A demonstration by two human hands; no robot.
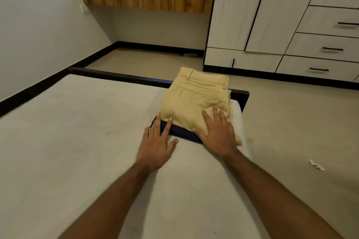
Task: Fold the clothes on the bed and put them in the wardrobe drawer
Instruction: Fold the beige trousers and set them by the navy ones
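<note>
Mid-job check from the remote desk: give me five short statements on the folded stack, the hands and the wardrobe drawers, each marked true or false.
1. The beige trousers lie folded on top of a dark navy garment. True.
2. The stack sits in the middle of the bed. False: it sits at the bed's far right corner, by the dark frame.
3. The right hand rests flat on the beige trousers, fingers straight. True.
4. The left hand holds a garment up in the air. False: it lies flat, fingers touching the navy edge of the stack.
5. A wardrobe drawer stands pulled open. False: every drawer in view is closed.
</note>
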